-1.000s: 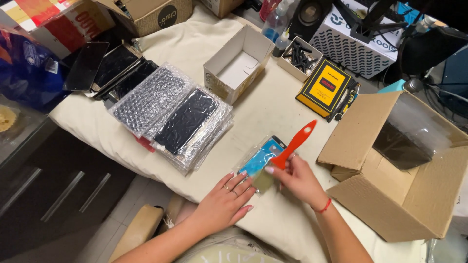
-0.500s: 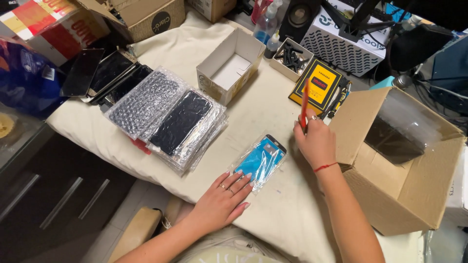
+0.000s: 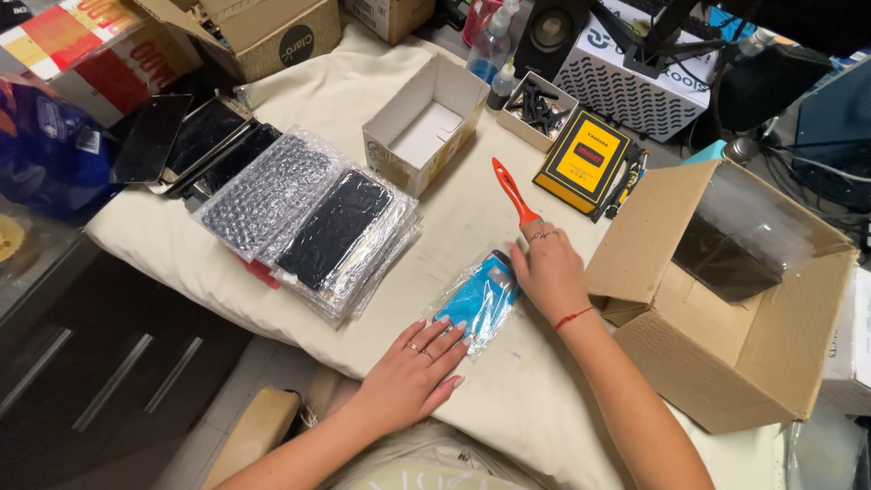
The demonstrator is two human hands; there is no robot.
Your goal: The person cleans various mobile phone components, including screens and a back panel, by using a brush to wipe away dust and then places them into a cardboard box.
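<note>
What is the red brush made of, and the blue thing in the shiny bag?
The red brush under the right hand looks like glossy plastic or painted wood: its handle is smooth and evenly red. The blue thing looks like a flat phone case, perhaps plastic or rubber. Its bag, touched by the left hand, seems thin clear plastic, since it crinkles and shines.

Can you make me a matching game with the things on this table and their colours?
Things:
1. brush handle
2. phone in the clear bag
3. flat box near the black pens
4. small open box

Colours:
A. blue
B. white inside
C. red-orange
D. yellow and black

Pairs: 1-C, 2-A, 3-D, 4-B

The right hand holds the brush, and the left hand touches the bag's corner.
</note>
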